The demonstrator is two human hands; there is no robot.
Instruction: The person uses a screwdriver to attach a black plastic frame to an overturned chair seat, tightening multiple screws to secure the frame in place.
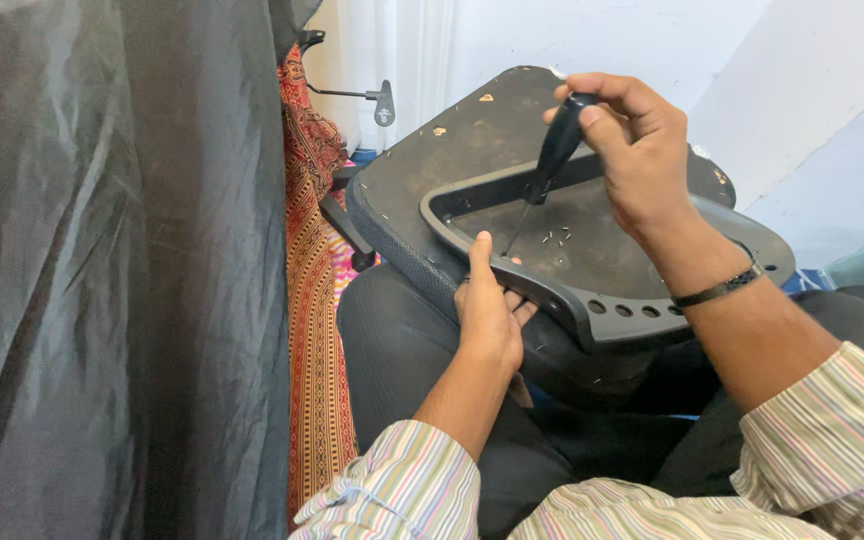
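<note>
Screwdriver work on an upturned chair seat, right in the lap

The right hand, upper right of centre, has its fingers wrapped tight around a black-handled screwdriver, tip down inside the black plastic frame on the dark, scuffed board underside of the seat. The left hand, mid-frame, presses on the frame's near edge, thumb up, pinching nothing I can see. My worry: the tip looks very close to that thumb, so a slip could jab it. The small loose staples on the board could also scatter if the seat tilts.
</note>
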